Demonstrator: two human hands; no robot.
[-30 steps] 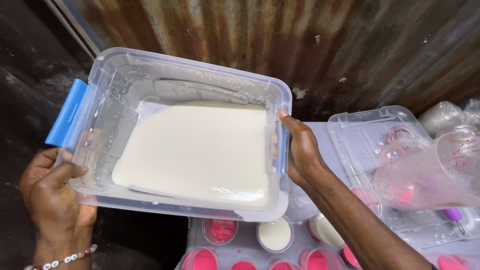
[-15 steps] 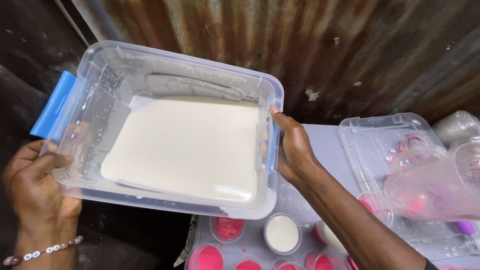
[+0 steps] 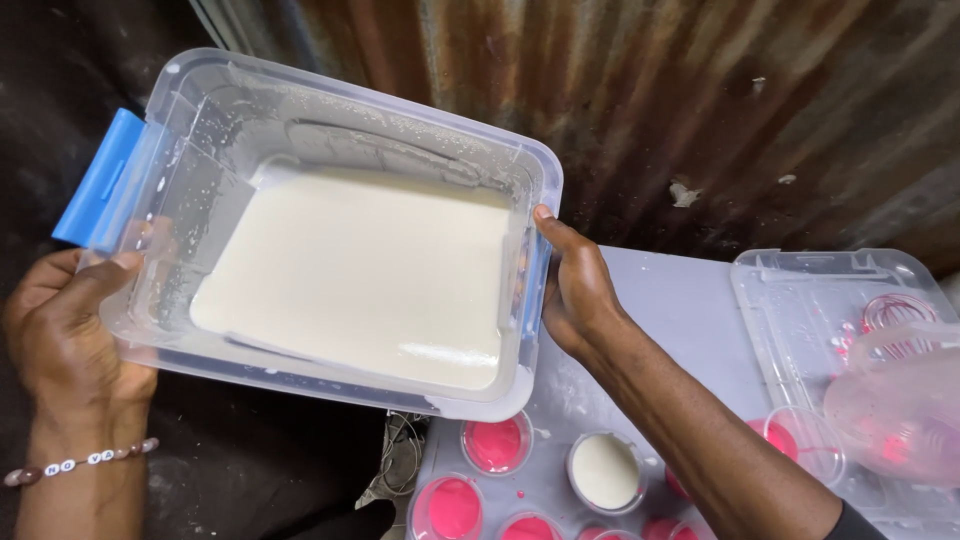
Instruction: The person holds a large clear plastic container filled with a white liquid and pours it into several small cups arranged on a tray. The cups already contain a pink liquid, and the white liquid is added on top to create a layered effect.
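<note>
I hold a clear plastic tub (image 3: pixel 250 105) with blue clip handles in the air, tilted toward its lower right corner. Cream-white liquid (image 3: pixel 365 275) pools in its bottom. My left hand (image 3: pixel 65 330) grips the tub's left end below the blue handle (image 3: pixel 100 180). My right hand (image 3: pixel 575 285) grips the right end, thumb over the rim. Below the tub's right corner sit small round cups on a grey table (image 3: pixel 670 310): several hold pink liquid (image 3: pixel 495 443) and one holds white liquid (image 3: pixel 604 470).
A clear plastic lid (image 3: pixel 810 300) lies on the table at right, spotted with pink drops. A clear jug (image 3: pixel 900 410) with pink residue lies on it. A rusty corrugated metal wall (image 3: pixel 700 90) stands behind. Dark ground lies at left.
The tub has stayed in both hands, drifted left in view and tilted a bit more toward its lower right corner. More cups show below it.
</note>
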